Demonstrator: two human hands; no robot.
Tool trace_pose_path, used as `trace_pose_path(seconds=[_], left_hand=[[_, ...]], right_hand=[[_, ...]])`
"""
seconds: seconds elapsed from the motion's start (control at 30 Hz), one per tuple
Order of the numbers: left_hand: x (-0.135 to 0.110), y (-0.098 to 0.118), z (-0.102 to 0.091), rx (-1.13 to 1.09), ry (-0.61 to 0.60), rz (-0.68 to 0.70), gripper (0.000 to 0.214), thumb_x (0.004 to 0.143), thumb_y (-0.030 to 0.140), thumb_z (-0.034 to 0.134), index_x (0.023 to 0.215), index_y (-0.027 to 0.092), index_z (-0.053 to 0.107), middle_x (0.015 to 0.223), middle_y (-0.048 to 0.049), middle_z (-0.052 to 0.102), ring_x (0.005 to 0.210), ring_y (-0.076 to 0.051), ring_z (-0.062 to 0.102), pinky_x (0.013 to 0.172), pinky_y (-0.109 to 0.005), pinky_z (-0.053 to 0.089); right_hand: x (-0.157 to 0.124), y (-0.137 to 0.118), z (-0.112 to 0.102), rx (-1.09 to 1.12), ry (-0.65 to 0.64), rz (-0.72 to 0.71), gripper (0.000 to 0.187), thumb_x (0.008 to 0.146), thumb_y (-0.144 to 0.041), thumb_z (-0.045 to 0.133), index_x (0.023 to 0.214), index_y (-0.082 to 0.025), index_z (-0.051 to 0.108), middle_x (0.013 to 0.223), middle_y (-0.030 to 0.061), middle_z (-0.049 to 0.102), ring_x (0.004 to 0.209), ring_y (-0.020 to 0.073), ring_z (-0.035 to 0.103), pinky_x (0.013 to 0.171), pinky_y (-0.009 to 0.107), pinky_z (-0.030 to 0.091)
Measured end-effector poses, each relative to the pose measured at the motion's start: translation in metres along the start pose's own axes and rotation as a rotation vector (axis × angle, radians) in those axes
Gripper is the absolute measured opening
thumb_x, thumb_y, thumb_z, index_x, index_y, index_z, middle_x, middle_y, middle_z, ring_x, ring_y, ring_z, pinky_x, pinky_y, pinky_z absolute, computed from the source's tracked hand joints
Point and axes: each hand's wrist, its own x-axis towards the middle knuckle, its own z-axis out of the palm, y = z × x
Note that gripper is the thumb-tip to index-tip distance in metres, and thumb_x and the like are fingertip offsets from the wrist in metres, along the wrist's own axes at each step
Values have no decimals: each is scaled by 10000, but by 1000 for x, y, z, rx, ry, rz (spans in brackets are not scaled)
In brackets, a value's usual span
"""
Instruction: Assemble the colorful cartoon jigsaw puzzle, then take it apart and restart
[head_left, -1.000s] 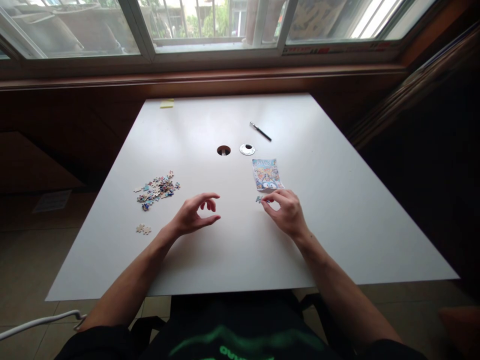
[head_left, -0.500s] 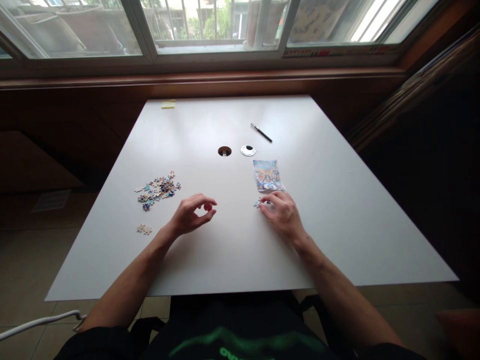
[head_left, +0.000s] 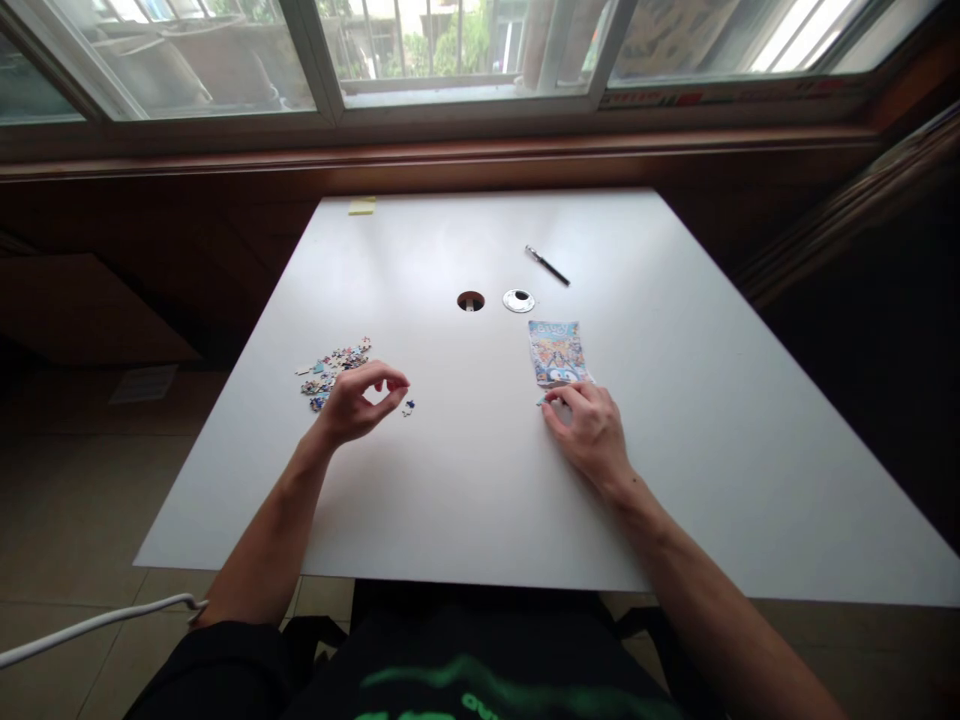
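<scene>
My left hand [head_left: 361, 402] is raised over the table, beside the jigsaw pile, with thumb and index finger pinched together. Whatever may be between those fingertips is too small to make out. Just below them, apart from the fingers, a small dark blue and white puzzle piece [head_left: 408, 408] shows against the tabletop. On the right, my right hand [head_left: 589, 425] rests low with its fingers closed on a light blue puzzle piece [head_left: 541, 402], mostly covered by the fingertips. A loose pile of jigsaw pieces [head_left: 330, 370] lies left, partly hidden behind my left hand.
A colourful picture sheet [head_left: 556, 350] lies just beyond my right hand. Farther back are a round metal cover [head_left: 518, 301], a cable hole [head_left: 471, 301], a black pen [head_left: 548, 266] and a yellow sticky note [head_left: 361, 206]. The white table [head_left: 465, 500] stands below a window.
My left hand has moved left toward the pile, and its fingertips have come together. A small piece now shows below it. My right hand stays by the sheet, covering more of its piece. The view has shifted.
</scene>
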Motion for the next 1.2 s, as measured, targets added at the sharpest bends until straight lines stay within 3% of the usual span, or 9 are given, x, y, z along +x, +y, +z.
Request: trace_pose_path(seconds=[0.17,0.23,0.47,0.63,0.87,1.03,1.2], left_hand=[[-12,-19,-64,-11,-24,-319,175,860,329,698,941,189,766,938,-67,758,851,-191,677,742,-290,526],[-18,-25,-82,58,-54,-384,185,847,340,698,925,197,785,927,-65,765,831,-190,681,708,-275,520],[-51,-28,-106,242,-312,-501,224,793,411,735,922,239,799,1038,-66,725,782,-181,668,667,-255,543],[-79,-16,-104,257,-351,-559,355,713,456,803,1009,261,791,1054,-63,669,754,-178,647,711,-283,576],[-91,-19,-84,221,-282,-495,298,817,504,724,916,233,800,1064,-70,658,712,-152,641,707,-285,587],[-73,-28,-60,220,-280,-392,274,884,468,654,882,216,762,984,-61,659,740,-160,642,715,-287,568],[-35,-19,-40,293,-351,-281,211,924,387,602,898,224,732,1009,-49,644,825,-167,636,761,-289,516]], right_hand=[[0,8,3,-12,9,-38,138,909,-325,606,934,-226,698,998,91,680,921,281,563,842,435,452],[0,10,4,-7,17,-44,148,909,-336,608,939,-225,701,1007,93,683,937,285,573,849,437,454],[-2,11,2,43,42,-59,156,905,-338,615,939,-221,713,1030,94,690,970,281,614,891,438,463],[-3,11,1,45,52,-73,159,901,-338,609,928,-223,714,1040,96,698,973,285,612,894,436,461],[-3,12,1,56,30,-77,157,895,-337,609,928,-225,714,1029,90,697,965,277,610,886,428,456],[-4,12,0,87,26,-74,147,890,-331,610,932,-231,710,1021,79,699,961,273,615,904,435,450],[-4,13,-1,114,41,-77,128,892,-320,615,934,-237,703,1026,71,698,982,274,617,910,432,450]])
